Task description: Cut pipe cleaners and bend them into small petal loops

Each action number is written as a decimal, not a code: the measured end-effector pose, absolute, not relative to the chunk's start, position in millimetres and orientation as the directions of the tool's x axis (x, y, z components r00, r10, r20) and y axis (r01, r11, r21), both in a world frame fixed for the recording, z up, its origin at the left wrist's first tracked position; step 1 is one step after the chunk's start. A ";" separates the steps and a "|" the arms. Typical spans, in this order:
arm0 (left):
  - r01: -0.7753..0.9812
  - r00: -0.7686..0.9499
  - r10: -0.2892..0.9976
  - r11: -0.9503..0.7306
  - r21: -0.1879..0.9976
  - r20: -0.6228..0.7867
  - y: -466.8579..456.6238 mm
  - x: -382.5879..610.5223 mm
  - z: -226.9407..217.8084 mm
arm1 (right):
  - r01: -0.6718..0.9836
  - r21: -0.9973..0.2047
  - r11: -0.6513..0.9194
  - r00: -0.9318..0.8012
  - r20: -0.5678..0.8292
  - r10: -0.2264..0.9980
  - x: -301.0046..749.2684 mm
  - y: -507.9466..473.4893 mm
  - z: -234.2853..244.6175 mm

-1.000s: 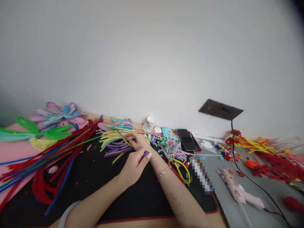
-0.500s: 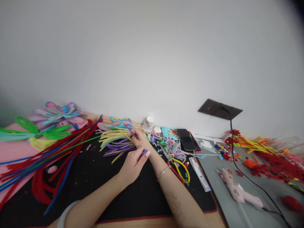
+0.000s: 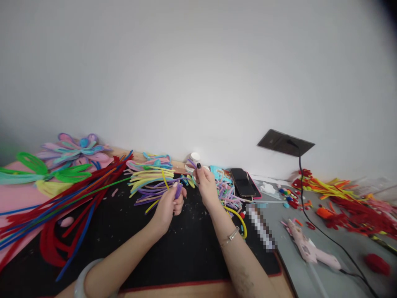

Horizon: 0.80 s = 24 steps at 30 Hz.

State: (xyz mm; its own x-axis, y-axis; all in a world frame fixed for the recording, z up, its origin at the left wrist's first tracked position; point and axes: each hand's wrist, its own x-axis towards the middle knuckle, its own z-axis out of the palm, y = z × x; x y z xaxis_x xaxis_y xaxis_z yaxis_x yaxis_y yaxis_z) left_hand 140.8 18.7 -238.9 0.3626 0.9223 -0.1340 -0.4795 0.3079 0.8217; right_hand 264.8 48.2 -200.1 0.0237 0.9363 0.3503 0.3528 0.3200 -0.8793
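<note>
My left hand is closed around a small bunch of purple pipe cleaners, whose ends poke out above the fist. Right of it, my right hand pinches a single purple pipe cleaner, held raised in front of the white cups. Just left of my left hand lies a spread of yellow pipe cleaners and purple ones. Short pastel pieces are heaped beyond my right wrist, and the yellow scissor handle shows partly behind that forearm.
Long red and blue pipe cleaners cross the left side of the black mat. Pastel petal flowers stand behind them. Phones lie at the back right. A pink glue gun with its cord rests on the grey board.
My right hand has left the pile, moving right with a purple pipe cleaner in it. My left hand has shifted a little left, and its purple bunch now shows.
</note>
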 end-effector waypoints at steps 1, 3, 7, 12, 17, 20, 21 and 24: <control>-0.502 0.359 0.920 0.330 0.800 -0.154 20.6 140.2 -238.5 | 0.356 -0.878 0.320 0.041 0.357 0.933 269.2 40.7 -200.6; -0.518 0.339 0.924 0.341 0.785 -0.177 22.6 138.9 -237.1 | 0.360 -0.880 0.311 0.068 0.357 0.932 274.9 25.7 -205.1; -0.501 0.299 0.936 0.320 0.804 -0.186 22.2 139.0 -237.4 | 0.386 -0.884 0.262 0.106 0.325 0.940 277.3 3.4 -221.5; -0.508 0.265 0.951 0.276 0.816 -0.157 23.5 139.3 -242.0 | 0.416 -0.880 0.227 0.147 0.311 0.939 277.6 -2.7 -232.6; -0.506 0.236 0.961 0.250 0.826 -0.146 26.4 137.7 -242.4 | 0.398 -0.889 0.228 0.144 0.306 0.941 277.3 -1.6 -233.7; -0.468 0.258 0.956 0.251 0.848 -0.141 26.4 138.6 -244.1 | 0.384 -0.894 0.232 0.129 0.301 0.945 275.4 -2.2 -233.6; -0.451 0.272 0.952 0.253 0.856 -0.138 26.1 139.0 -245.0 | 0.379 -0.896 0.234 0.127 0.301 0.945 274.6 -2.5 -233.4; -0.398 0.319 0.940 0.248 0.883 -0.120 24.9 140.0 -247.4 | 0.369 -0.898 0.239 0.120 0.301 0.946 272.5 -3.1 -232.8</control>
State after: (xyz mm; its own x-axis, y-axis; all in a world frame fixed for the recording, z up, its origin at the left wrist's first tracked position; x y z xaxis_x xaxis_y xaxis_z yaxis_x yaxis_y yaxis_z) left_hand 140.0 24.9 -247.4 0.3187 0.9402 -0.1199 -0.3983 0.2476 0.8832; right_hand 272.5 -3.1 -232.8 0.1202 0.9459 0.3014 0.3688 0.2393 -0.8982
